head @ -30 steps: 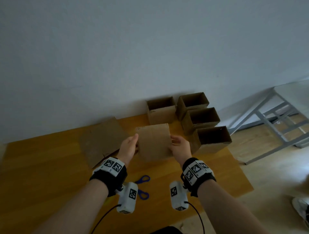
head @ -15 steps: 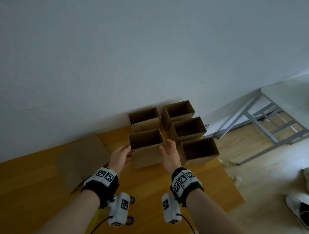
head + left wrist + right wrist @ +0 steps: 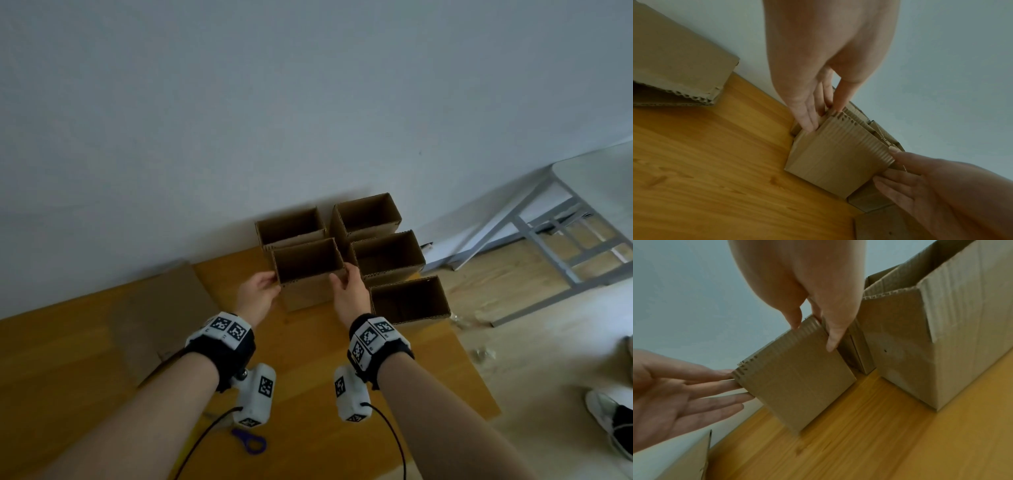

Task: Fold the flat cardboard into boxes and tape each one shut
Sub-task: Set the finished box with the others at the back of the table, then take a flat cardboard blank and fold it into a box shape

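Note:
An open-topped cardboard box stands on the wooden table, just in front of the back-left box. My left hand lays straight fingers on its left side, with the thumb at the top corner. The right hand touches its right side the same way. In the left wrist view the left hand rests on the box at its rim. In the right wrist view the right hand lies along the box at its right edge. No tape is visible.
Several open boxes stand against the wall: one at the back left and three in a column on the right. Flat cardboard lies to the left. Blue scissors lie near the front edge. A grey metal table frame stands on the floor to the right.
The cardboard I held up with a flat face toward me now stands with its open top up. It has gone down and forward, beside the other boxes. Both hands went with it.

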Demonstrator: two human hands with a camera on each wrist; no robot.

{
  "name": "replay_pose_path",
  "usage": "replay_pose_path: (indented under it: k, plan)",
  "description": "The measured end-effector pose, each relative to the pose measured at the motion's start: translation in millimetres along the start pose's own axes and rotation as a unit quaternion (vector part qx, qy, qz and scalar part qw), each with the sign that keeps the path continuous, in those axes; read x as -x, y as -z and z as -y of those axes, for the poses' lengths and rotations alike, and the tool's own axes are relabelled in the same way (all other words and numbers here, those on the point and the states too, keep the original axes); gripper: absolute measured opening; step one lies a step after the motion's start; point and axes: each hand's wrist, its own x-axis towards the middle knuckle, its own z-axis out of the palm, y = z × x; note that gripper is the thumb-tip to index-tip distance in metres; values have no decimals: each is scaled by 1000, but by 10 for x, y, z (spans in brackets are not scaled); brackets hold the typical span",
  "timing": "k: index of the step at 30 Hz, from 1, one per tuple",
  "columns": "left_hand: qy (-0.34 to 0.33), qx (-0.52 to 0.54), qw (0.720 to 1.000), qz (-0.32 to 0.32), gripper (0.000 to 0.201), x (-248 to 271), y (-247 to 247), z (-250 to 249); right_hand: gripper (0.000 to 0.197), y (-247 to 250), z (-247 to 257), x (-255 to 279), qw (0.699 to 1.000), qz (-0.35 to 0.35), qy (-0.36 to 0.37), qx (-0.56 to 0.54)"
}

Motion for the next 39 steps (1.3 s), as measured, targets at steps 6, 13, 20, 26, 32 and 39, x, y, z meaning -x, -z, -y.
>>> replay_pose_path:
  k: [6, 13, 20, 26, 32, 39]
  plan:
    - [-29, -8, 1000, -6, 39, 78, 78, -7, 59, 81, 74, 85, 999, 6, 21, 46]
    - [-83, -17, 995, -60, 30, 192, 497, 23, 58, 56, 379, 274, 986, 23, 113, 117]
    - [-87, 4, 990, -107, 21, 264, 1169, 275, 56, -454, 703, 438, 970, 88, 159, 162]
    - [-54, -8, 986, -160, 19, 345, 1713, 700, 57, -1056, 765, 511, 957, 139, 159, 201]
    - [39, 4, 983, -177, 18, 326, 2063, 1252, 56, -1624, 668, 462, 945, 182, 128, 238]
    - [119, -53, 980, -152, 26, 192, 2289, 1772, 58, -2075, 586, 269, 936, 185, 92, 286]
